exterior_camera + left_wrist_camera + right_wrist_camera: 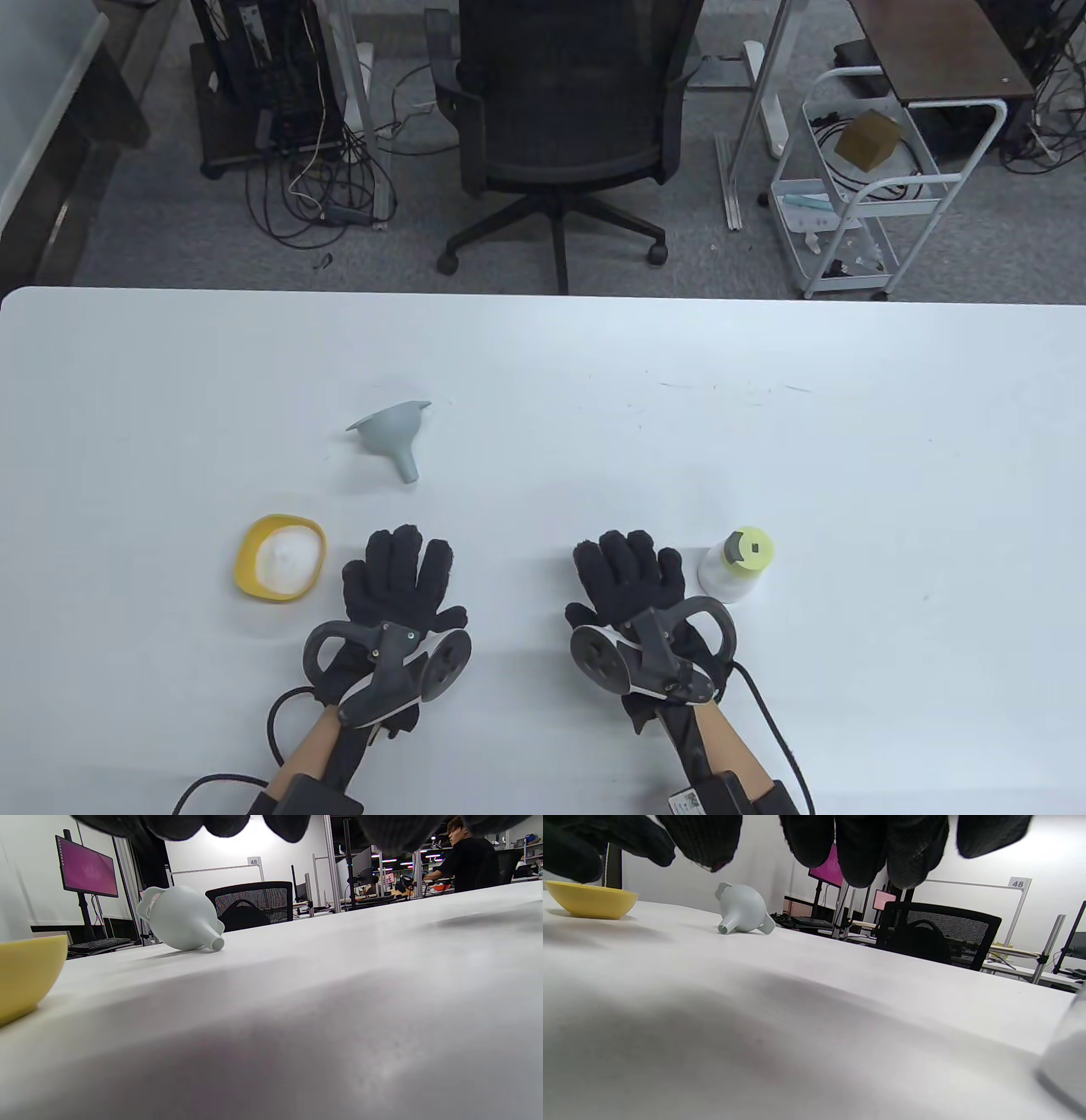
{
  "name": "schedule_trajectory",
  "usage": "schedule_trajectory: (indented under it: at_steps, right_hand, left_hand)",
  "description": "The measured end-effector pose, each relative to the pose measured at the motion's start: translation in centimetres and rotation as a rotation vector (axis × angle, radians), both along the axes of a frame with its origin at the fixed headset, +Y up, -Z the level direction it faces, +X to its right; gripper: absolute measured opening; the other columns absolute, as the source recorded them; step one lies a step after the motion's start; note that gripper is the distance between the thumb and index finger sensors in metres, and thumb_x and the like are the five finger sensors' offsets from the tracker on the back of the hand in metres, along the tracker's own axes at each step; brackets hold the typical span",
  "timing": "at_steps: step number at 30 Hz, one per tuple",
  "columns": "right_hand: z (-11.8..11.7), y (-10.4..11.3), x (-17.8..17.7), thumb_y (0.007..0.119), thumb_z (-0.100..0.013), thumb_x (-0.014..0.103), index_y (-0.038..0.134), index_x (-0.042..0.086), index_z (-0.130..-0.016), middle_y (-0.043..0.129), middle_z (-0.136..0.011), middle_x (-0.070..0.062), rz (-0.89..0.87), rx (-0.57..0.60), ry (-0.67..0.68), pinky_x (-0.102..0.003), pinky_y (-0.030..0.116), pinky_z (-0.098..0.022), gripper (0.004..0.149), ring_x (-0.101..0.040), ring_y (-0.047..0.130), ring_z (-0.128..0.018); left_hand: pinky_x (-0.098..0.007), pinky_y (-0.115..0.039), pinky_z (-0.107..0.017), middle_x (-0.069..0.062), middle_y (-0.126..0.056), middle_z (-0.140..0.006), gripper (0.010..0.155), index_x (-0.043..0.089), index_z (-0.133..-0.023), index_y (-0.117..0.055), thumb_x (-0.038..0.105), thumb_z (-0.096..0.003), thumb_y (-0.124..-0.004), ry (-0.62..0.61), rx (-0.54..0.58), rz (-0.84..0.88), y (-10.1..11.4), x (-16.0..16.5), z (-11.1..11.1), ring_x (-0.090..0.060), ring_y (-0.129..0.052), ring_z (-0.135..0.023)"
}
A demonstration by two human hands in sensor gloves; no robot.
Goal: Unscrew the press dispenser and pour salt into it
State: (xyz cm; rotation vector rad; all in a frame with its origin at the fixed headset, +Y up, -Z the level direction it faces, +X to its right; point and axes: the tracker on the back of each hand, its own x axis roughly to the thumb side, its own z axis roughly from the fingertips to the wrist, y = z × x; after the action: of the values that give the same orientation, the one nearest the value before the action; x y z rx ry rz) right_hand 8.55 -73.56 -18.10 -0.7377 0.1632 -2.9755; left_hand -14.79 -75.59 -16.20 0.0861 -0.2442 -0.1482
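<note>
Hands in black sensor gloves, left (399, 581) and right (632, 581), lie flat with fingers spread and holding nothing on the white table (543, 382), the white press dispenser with yellow-green cap (736, 564) just beside the right hand, the yellow bowl of salt (280, 558) near the left, and the grey-blue plastic funnel (394, 435) on its side beyond.

One press dispenser (735, 565), one yellow bowl (280, 558) of salt (287, 556), one grey funnel (394, 435), two gloved hands (401, 586).
</note>
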Motion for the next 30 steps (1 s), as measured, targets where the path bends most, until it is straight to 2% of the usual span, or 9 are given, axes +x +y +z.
schedule_trajectory:
  at_steps: [6, 10, 15, 21, 24, 26, 28, 30]
  right_hand:
    - [-0.3, 2.5, 1.8, 0.059, -0.064, 0.04, 0.046, -0.002, -0.116, 0.052, -0.115, -0.037, 0.021, 0.115, -0.089, -0.081, 0.044, -0.063, 0.069, -0.065, 0.05, -0.099]
    - [-0.8, 3.7, 4.1, 0.054, -0.064, 0.042, 0.045, -0.001, -0.118, 0.049, -0.115, -0.039, 0.031, 0.172, -0.206, -0.083, 0.042, -0.061, 0.069, -0.07, 0.045, -0.097]
    - [-1.8, 3.7, 7.9, 0.045, -0.065, 0.043, 0.038, 0.0, -0.12, 0.04, -0.117, -0.045, 0.036, 0.1, -0.408, -0.084, 0.041, -0.061, 0.07, -0.075, 0.038, -0.095]
    - [-2.6, 2.9, 10.9, 0.042, -0.065, 0.044, 0.034, 0.001, -0.121, 0.036, -0.117, -0.046, 0.013, 0.018, -0.53, -0.084, 0.044, -0.061, 0.071, -0.076, 0.04, -0.094]
    - [-2.9, 1.9, 11.7, 0.041, -0.065, 0.047, 0.034, 0.0, -0.121, 0.037, -0.116, -0.046, 0.013, -0.034, -0.56, -0.082, 0.05, -0.062, 0.073, -0.074, 0.048, -0.094]
    - [-3.1, 1.5, 12.1, 0.038, -0.064, 0.049, 0.034, 0.0, -0.121, 0.041, -0.116, -0.046, -0.028, -0.058, -0.547, -0.079, 0.056, -0.062, 0.075, -0.069, 0.06, -0.094]
    - [-3.2, 1.0, 12.1, 0.043, -0.064, 0.05, 0.035, 0.0, -0.121, 0.046, -0.115, -0.044, -0.074, -0.088, -0.517, -0.076, 0.06, -0.062, 0.076, -0.064, 0.069, -0.092]
    - [-3.4, 0.4, 12.1, 0.047, -0.064, 0.052, 0.026, -0.001, -0.12, 0.054, -0.113, -0.041, -0.051, -0.119, -0.521, -0.073, 0.064, -0.062, 0.079, -0.058, 0.074, -0.09]
  left_hand:
    - [-0.076, -0.056, -0.067, -0.04, -0.041, -0.122, 0.088, 0.006, -0.122, -0.042, 0.056, -0.0538, -0.068, -0.009, 0.0, -0.007, -0.1, 0.1, 0.1, -0.067, -0.052, -0.104]
    - [-0.076, -0.056, -0.067, -0.041, -0.041, -0.122, 0.088, 0.006, -0.122, -0.042, 0.056, -0.0537, -0.068, -0.008, -0.003, -0.014, 0.0, 0.1, 0.1, -0.067, -0.052, -0.105]
    - [-0.076, -0.056, -0.067, -0.04, -0.041, -0.122, 0.088, 0.006, -0.122, -0.042, 0.056, -0.0535, -0.068, 0.001, -0.013, -0.023, 0.0, 0.1, 0.0, -0.067, -0.052, -0.104]
    - [-0.076, -0.056, -0.067, -0.041, -0.041, -0.122, 0.088, 0.007, -0.122, -0.041, 0.056, -0.0537, -0.068, 0.011, -0.02, -0.024, 0.0, 0.0, 0.0, -0.067, -0.051, -0.105]
    - [-0.076, -0.055, -0.067, -0.041, -0.04, -0.122, 0.088, 0.006, -0.122, -0.042, 0.056, -0.0536, -0.068, 0.015, -0.021, -0.028, 0.0, 0.0, 0.0, -0.067, -0.051, -0.105]
    - [-0.076, -0.055, -0.067, -0.041, -0.04, -0.122, 0.088, 0.007, -0.122, -0.042, 0.056, -0.0536, -0.068, 0.016, -0.023, -0.029, 0.0, -0.1, 0.0, -0.067, -0.051, -0.105]
    - [-0.076, -0.055, -0.067, -0.041, -0.04, -0.122, 0.088, 0.007, -0.122, -0.042, 0.056, -0.0537, -0.068, 0.017, -0.023, -0.031, 0.0, -0.1, -0.1, -0.067, -0.051, -0.105]
    - [-0.076, -0.055, -0.067, -0.041, -0.04, -0.122, 0.088, 0.007, -0.122, -0.042, 0.056, -0.0536, -0.068, 0.017, -0.023, -0.032, 0.0, -0.1, -0.1, -0.067, -0.051, -0.105]
